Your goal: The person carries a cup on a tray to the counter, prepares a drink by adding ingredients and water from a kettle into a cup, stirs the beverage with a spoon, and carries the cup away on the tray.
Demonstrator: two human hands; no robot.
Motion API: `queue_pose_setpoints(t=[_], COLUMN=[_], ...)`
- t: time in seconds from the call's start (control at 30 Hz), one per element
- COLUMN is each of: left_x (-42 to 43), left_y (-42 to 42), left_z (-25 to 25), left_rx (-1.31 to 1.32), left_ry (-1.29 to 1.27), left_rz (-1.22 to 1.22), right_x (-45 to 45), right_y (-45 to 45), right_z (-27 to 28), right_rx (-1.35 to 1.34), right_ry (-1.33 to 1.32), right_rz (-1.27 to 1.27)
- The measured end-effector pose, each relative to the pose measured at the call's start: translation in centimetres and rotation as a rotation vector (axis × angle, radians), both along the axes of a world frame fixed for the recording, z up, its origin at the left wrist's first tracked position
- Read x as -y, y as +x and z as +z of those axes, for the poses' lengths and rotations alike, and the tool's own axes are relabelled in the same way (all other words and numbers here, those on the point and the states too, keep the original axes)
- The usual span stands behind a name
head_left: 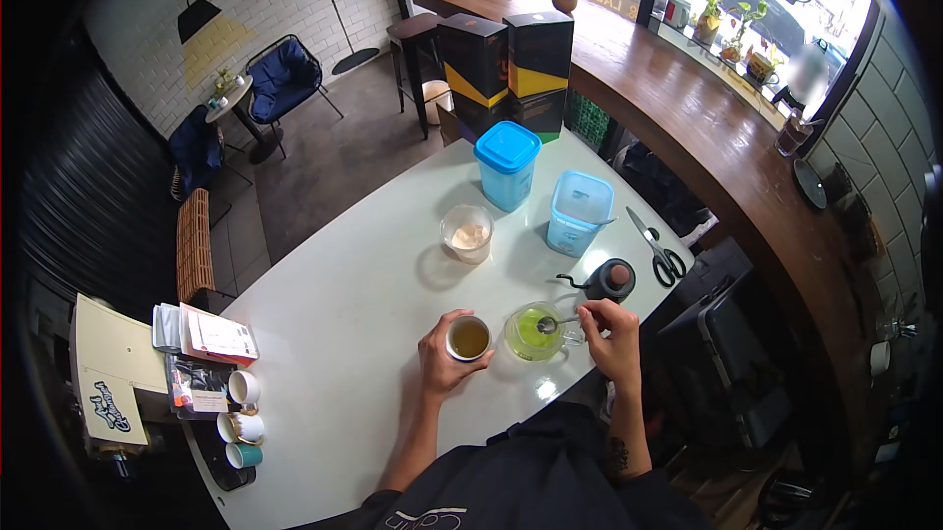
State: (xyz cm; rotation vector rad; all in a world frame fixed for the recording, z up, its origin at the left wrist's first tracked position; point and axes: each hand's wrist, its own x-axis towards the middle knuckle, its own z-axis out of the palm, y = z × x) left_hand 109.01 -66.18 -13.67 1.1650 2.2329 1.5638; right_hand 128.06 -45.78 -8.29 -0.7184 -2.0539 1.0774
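My left hand (439, 353) is wrapped round a small cup (470, 321) holding a brownish-green liquid, at the front of the white table. To its right stands a clear glass mug (535, 356) of bright green liquid. Between its fingertips, my right hand (614, 341) pinches a metal spoon (563, 321). The bowl of the spoon is in the mug, at the liquid. Just behind the mug is a dark gooseneck kettle (611, 281). A clear cup with pale powder (469, 232) stands farther back.
A lidded blue container (508, 167) and an open blue container (580, 216) stand at the back, with scissors (662, 255) by the right edge. Black boxes (506, 68) rise behind them. Several cups (245, 429) and packets (216, 335) line the left end. A wooden counter (678, 103) curves along the right.
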Motion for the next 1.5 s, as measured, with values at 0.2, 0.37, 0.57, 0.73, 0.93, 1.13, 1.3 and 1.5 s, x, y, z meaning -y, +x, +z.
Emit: queue_pose_setpoints(t=[0.2, 0.37, 0.57, 0.73, 0.93, 1.13, 1.3, 1.5], left_x=[0.0, -0.1, 0.0, 0.0, 0.0, -0.1, 0.0, 0.6], left_y=[0.0, -0.1, -0.1, 0.0, 0.0, 0.2, -0.2, 0.3], left_z=[0.0, -0.1, -0.1, 0.2, 0.2, 0.6, 0.2, 0.9], left_rx=[-0.009, -0.012, 0.002, 0.008, -0.031, -0.046, -0.086, 0.036], left_ry=[-0.005, -0.005, -0.002, -0.018, -0.010, -0.030, -0.062, -0.082], left_rz=[0.004, 0.002, -0.002, -0.001, 0.006, 0.013, 0.009, -0.005], right_x=[0.4, 0.4, 0.4, 0.3, 0.4, 0.4, 0.4, 0.9], right_y=[-0.2, -0.4, -0.7, -0.7, -0.6, -0.4, 0.0, 1.1], right_z=[0.5, -0.1, -0.4, -0.6, -0.5, -0.3, 0.0, -0.2], right_rx=[0.049, 0.137, 0.108, 0.129, 0.154, 0.173, 0.200, 0.147], right_ry=[-0.101, -0.094, -0.020, -0.044, -0.053, -0.082, -0.091, -0.088], right_rz=[0.007, 0.103, 0.130, 0.127, 0.139, 0.143, 0.140, 0.125])
